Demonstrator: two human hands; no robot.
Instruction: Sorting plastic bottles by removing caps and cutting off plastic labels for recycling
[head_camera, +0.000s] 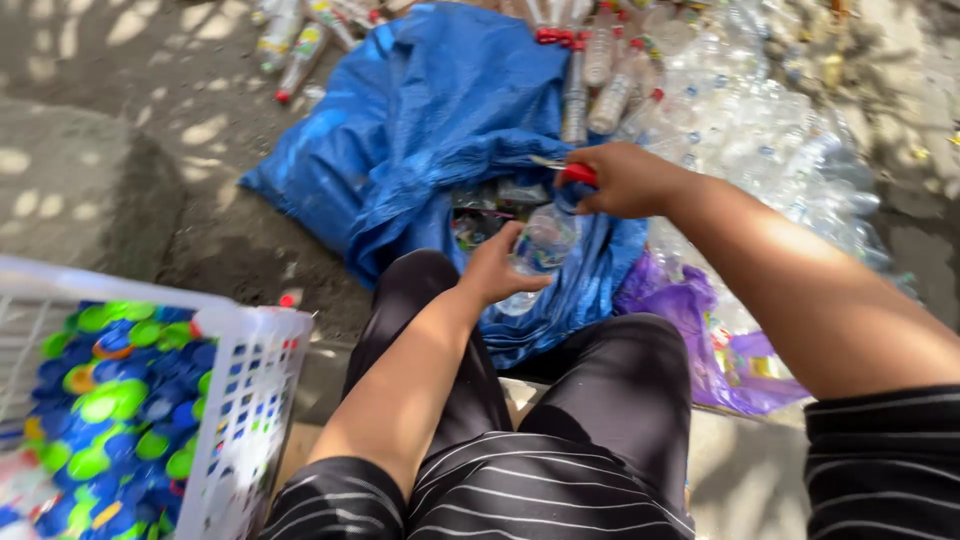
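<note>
A seated person in a black striped top and dark trousers strips a clear plastic bottle (540, 245) over an open blue sack (430, 130). Nearest the camera, at the person's left, a white plastic basket (250, 400) is filled with loose bottle caps (110, 400), mostly blue and green, with a few yellow and orange among them.

Between the knees, the left hand (495, 270) wraps its fingers around the lower body of the bottle and holds it tilted above the mouth of the sack. The right hand (625, 180) is closed on a small red-handled cutting tool (572, 172) whose thin blade points left, just above the bottle's neck. By the look of it, the work in hand is cutting away the neck ring or label; that calls for a firm left-hand grip and a blade drawn clear of the thumb.

Inside the sack, dark scraps that may be labels lie in shadow; they cannot be made out exactly. A purple bag (700, 340) with printed wrappers sits at the person's right. Farther off, a heap of clear bottles (760, 130) spreads across the ground, and more bottles with red caps (590, 60) lie beyond the sack.
</note>
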